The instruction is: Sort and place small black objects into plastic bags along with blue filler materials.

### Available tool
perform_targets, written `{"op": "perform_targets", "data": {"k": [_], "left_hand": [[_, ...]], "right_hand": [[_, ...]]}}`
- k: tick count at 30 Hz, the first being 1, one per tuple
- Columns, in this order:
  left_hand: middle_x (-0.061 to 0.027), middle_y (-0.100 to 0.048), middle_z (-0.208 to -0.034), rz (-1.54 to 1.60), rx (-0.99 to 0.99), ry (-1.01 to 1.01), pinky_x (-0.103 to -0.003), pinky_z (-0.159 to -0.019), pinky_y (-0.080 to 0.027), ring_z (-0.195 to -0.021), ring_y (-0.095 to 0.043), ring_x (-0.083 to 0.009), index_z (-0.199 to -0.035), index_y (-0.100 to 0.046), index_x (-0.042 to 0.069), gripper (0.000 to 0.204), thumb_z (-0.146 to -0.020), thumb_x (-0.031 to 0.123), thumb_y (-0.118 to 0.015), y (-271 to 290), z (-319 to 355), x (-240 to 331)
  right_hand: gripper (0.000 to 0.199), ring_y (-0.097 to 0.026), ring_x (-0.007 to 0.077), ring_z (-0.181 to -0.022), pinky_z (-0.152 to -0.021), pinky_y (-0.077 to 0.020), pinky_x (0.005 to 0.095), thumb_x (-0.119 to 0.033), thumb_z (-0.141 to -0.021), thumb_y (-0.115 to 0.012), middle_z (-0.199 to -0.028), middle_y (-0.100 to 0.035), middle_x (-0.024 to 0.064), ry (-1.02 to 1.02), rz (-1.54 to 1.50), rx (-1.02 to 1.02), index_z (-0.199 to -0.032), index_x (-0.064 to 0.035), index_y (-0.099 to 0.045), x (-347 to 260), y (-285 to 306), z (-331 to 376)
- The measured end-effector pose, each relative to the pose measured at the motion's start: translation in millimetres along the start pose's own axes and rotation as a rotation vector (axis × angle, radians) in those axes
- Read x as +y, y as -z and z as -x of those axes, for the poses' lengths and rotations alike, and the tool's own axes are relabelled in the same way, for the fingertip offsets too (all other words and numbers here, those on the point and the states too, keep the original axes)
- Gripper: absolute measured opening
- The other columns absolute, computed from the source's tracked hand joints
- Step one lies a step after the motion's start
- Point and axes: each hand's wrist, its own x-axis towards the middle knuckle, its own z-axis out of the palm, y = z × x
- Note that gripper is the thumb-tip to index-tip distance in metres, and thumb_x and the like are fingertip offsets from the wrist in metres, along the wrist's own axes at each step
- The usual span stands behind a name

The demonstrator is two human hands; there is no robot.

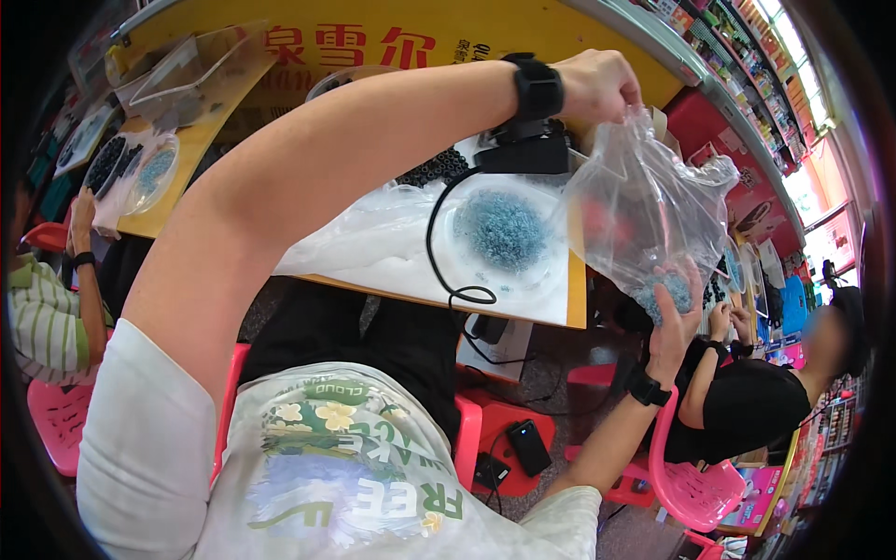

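Note:
My left hand [597, 84], with a black watch on the wrist, reaches across and pinches the top edge of a clear plastic bag [644, 205]. The bag hangs past the right end of the yellow table [577, 299]. My right hand [674, 313], with a black wristband, cups the bag's bottom from below, where a clump of small blue pieces [665, 287] lies inside. On the table, left of the bag, a clear round dish [504, 233] holds a heap of the same blue pieces.
A black cable [439, 243] loops over a white plastic sheet [364, 243] to a black device [523, 154] beside small black rings [434, 168]. Seated people are at left [42, 317] and right [747, 401]. Pink chairs [691, 485] and a phone [529, 446] on a red stool stand below.

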Motion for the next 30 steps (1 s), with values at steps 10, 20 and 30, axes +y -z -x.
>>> {"op": "perform_targets", "data": {"k": [10, 20, 30], "left_hand": [[-0.0129, -0.076, -0.099, -0.051, -0.082, -0.051, -0.034, -0.086, -0.055, -0.093, -0.073, -0.0256, -0.107, -0.077, 0.008, 0.034, -0.073, 0.01, -0.071, -12, -33, 39], [-0.0003, -0.077, -0.093, -0.017, -0.296, -0.338, -0.026, -0.066, -0.06, -0.078, -0.074, -0.0136, -0.094, -0.081, 0.019, 0.026, -0.075, 0.005, -0.071, -76, -81, 171], [-0.0036, -0.073, -0.087, 0.098, -0.256, -0.143, -0.033, -0.063, -0.059, -0.073, -0.069, -0.0131, -0.099, -0.077, 0.009, 0.025, -0.075, 0.017, -0.078, 159, -145, 100]], "right_hand": [[0.067, -0.062, 0.0209, -0.111, -0.097, -0.049, 0.033, 0.007, -0.081, -0.068, -0.121, -0.063, 0.0132, -0.046, -0.122, 0.024, -0.143, 0.0019, -0.045, 24, 2, 15], [0.081, -0.059, 0.0339, -0.121, -0.1, -0.0501, 0.0455, -0.012, -0.082, -0.079, -0.137, -0.056, 0.0218, 0.013, -0.601, 0.0, -0.15, -0.0035, -0.036, 92, -43, 48], [0.073, -0.063, 0.0311, -0.116, -0.101, -0.0511, 0.045, -0.008, -0.089, -0.072, -0.13, -0.059, 0.0202, 0.067, -0.691, -0.187, -0.15, 0.0006, -0.034, -46, -137, -11]]}}
